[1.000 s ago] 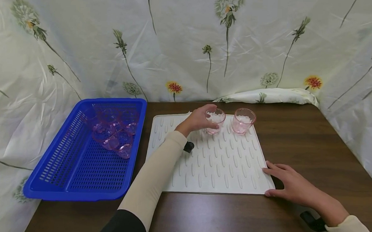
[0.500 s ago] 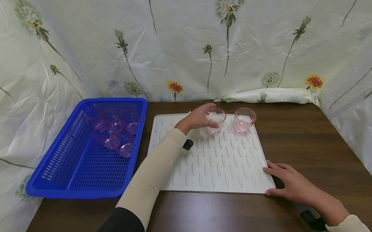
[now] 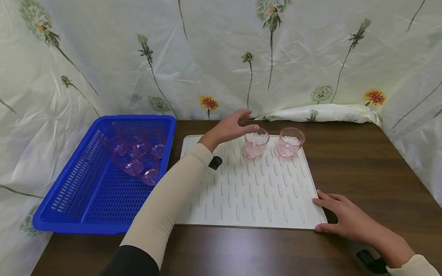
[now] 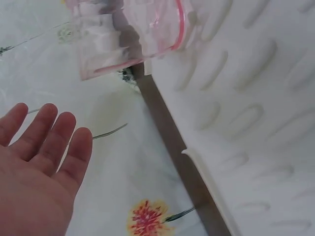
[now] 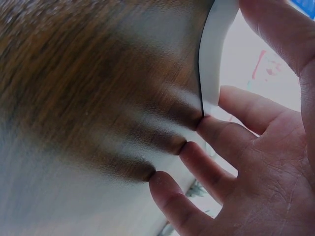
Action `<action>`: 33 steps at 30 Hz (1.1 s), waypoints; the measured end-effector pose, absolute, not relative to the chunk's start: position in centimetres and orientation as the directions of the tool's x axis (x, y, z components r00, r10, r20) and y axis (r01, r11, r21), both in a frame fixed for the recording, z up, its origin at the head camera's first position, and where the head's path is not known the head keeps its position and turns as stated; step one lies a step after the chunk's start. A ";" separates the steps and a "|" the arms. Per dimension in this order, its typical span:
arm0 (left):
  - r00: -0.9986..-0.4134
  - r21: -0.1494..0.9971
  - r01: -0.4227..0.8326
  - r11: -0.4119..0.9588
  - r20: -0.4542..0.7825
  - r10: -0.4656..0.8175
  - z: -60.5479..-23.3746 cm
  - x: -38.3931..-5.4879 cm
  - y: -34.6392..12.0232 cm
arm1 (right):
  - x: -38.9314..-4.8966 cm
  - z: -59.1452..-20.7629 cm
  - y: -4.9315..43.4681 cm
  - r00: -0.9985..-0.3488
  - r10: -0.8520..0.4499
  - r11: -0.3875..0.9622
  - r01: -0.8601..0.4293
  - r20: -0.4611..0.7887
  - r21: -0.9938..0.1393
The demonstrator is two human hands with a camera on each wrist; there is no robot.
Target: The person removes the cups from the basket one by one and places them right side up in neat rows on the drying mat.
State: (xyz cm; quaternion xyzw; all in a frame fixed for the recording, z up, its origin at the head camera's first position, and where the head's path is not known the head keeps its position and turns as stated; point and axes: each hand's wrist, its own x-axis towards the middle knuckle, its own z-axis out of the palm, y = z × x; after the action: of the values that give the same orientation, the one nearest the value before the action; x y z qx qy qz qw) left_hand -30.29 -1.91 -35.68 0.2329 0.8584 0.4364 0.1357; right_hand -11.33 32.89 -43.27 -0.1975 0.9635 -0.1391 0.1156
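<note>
Two pink glass cups stand upright side by side at the far right of a white ridged mat [image 3: 240, 197]: the left cup [image 3: 255, 146] and the right cup [image 3: 290, 145]. Just left of the left cup is my left hand [image 3: 227, 129], fingers extended and holding nothing. The left wrist view shows that hand [image 4: 42, 167] apart from the pink glass [image 4: 152, 29]. My right hand [image 3: 351, 220] rests at the mat's near right corner. In the right wrist view, its fingertips [image 5: 165, 184] touch the wooden table, and the index finger meets the mat's edge [image 5: 216, 59].
A blue perforated basket [image 3: 89, 227] stands left of the mat, with several pink glass cups [image 3: 137, 158] heaped at its far right. Under everything is a dark wooden table [image 3: 259, 256]. A flower-printed sheet [image 3: 210, 50] hangs behind, its folded roll [image 3: 319, 114] along the back edge.
My left hand has let go of the left cup and drawn back up and to the left. Both cups stay in place, and my right hand has not moved.
</note>
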 end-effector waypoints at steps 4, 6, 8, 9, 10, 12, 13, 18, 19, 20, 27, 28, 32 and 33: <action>-0.865 0.798 0.288 0.529 -0.020 0.501 -34.2 -29.7 -2.9 | -11.4 -43.2 32.9 -0.895 -0.412 0.885 -0.348 -0.173 -0.310; -0.869 0.799 0.295 0.524 -0.003 0.495 -33.4 -29.4 -3.4 | -11.4 -43.1 32.9 -0.895 -0.412 0.886 -0.347 -0.174 -0.308; -0.870 0.801 0.307 0.514 0.018 0.492 -32.8 -29.0 -3.9 | -11.4 -43.1 33.0 -0.894 -0.412 0.886 -0.348 -0.177 -0.307; -0.871 0.797 0.317 0.514 0.030 0.490 -32.5 -28.9 -4.2 | -11.4 -43.1 33.0 -0.893 -0.413 0.885 -0.348 -0.179 -0.309; -0.872 0.795 0.324 0.512 0.041 0.488 -32.2 -28.7 -4.5 | -11.4 -43.1 32.9 -0.892 -0.414 0.884 -0.347 -0.181 -0.311; -0.872 0.795 0.335 0.506 0.058 0.486 -31.8 -28.4 -5.1 | -11.4 -43.2 32.9 -0.891 -0.416 0.883 -0.348 -0.183 -0.315; -0.872 0.791 0.341 0.508 0.066 0.484 -31.6 -28.2 -5.4 | -11.4 -43.2 32.9 -0.890 -0.417 0.883 -0.347 -0.184 -0.317; -0.870 0.750 0.388 0.536 0.106 0.481 -31.3 -27.6 -7.4 | -11.5 -43.1 32.8 -0.890 -0.421 0.880 -0.353 -0.177 -0.316; -0.868 0.740 0.396 0.543 0.110 0.483 -31.2 -27.4 -7.9 | -11.5 -43.1 32.8 -0.890 -0.420 0.881 -0.352 -0.178 -0.317; -0.867 0.732 0.404 0.549 0.114 0.486 -31.2 -27.2 -8.3 | -11.5 -43.1 32.8 -0.890 -0.419 0.881 -0.351 -0.179 -0.317; -0.873 0.736 0.392 0.552 0.108 0.475 -30.8 -25.9 -11.9 | -11.5 -43.2 32.8 -0.890 -0.416 0.884 -0.347 -0.185 -0.314; -0.874 0.739 0.389 0.550 0.109 0.473 -30.7 -25.7 -12.4 | -11.5 -43.2 32.8 -0.891 -0.415 0.884 -0.347 -0.185 -0.314; -0.890 0.737 0.373 0.564 0.112 0.442 -30.6 -24.8 -14.7 | -11.5 -43.1 32.7 -0.891 -0.412 0.886 -0.343 -0.189 -0.313; -0.895 0.728 0.372 0.576 0.117 0.430 -30.6 -24.5 -15.3 | -11.5 -43.1 32.7 -0.891 -0.412 0.886 -0.343 -0.189 -0.313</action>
State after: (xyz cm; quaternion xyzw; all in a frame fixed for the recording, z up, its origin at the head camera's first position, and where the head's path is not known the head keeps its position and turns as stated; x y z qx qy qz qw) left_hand -24.55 -15.31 -30.57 0.2260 0.8868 0.4014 0.0365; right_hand -11.50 32.72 -43.15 -0.1961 0.9628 -0.1370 0.1260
